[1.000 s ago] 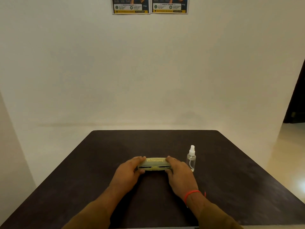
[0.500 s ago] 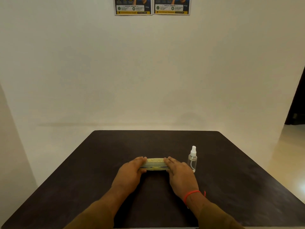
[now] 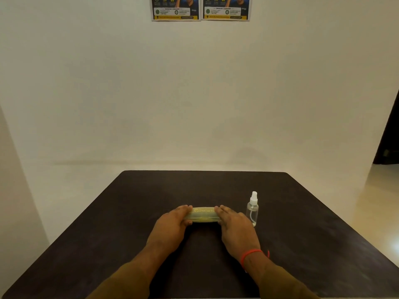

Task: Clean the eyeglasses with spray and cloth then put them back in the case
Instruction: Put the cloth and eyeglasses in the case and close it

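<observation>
A pale yellow-green eyeglass case [image 3: 203, 215] lies on the dark table [image 3: 302, 244], near its middle, and looks closed. My left hand [image 3: 172, 223] grips the case's left end, fingers on top and thumb at the front. My right hand [image 3: 234, 225] covers its right end the same way. A small clear spray bottle [image 3: 252, 209] with a white nozzle stands upright just right of my right hand. No eyeglasses and no cloth are visible.
The table's far edge runs close to a plain white wall with two posters [image 3: 200, 8] high up. A dark doorway [image 3: 388, 134] opens at the right. A red thread band [image 3: 250, 254] circles my right wrist.
The case's lid, slightly ajar with a dark gap a second ago, has come down flat. Both hands have stayed on its ends.
</observation>
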